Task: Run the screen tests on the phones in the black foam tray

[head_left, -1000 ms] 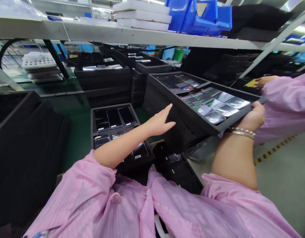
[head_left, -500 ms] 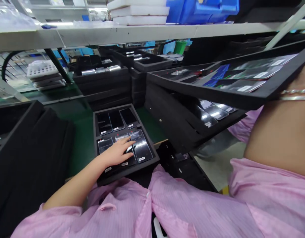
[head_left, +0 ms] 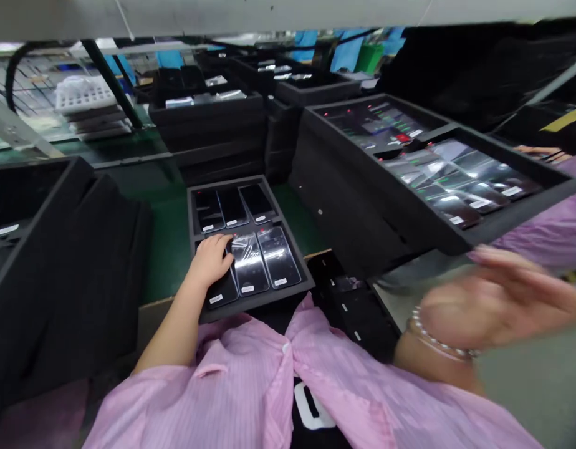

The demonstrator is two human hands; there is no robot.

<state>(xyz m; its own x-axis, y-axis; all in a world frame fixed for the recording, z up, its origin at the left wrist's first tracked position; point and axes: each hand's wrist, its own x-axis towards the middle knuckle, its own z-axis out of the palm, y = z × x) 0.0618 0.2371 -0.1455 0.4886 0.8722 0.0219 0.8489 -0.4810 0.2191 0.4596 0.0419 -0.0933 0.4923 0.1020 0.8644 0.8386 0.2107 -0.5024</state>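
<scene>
My left hand rests on a phone in the near row of a small black foam tray that holds two rows of dark phones, fingers curled over the phone's top edge. My right hand is blurred, fingers spread, empty, below and in front of a large black tray of film-covered phones that lies on a stack of black trays at the right.
Stacks of black foam trays stand at the back and at the left. A green bench surface shows between them. Another person's pink sleeve and hand are at the far right. White trays lie at the back left.
My right hand held the large tray up high; now the tray lies on the stack and the hand is off it. My left hand stayed on the small tray's phones, shifting left.
</scene>
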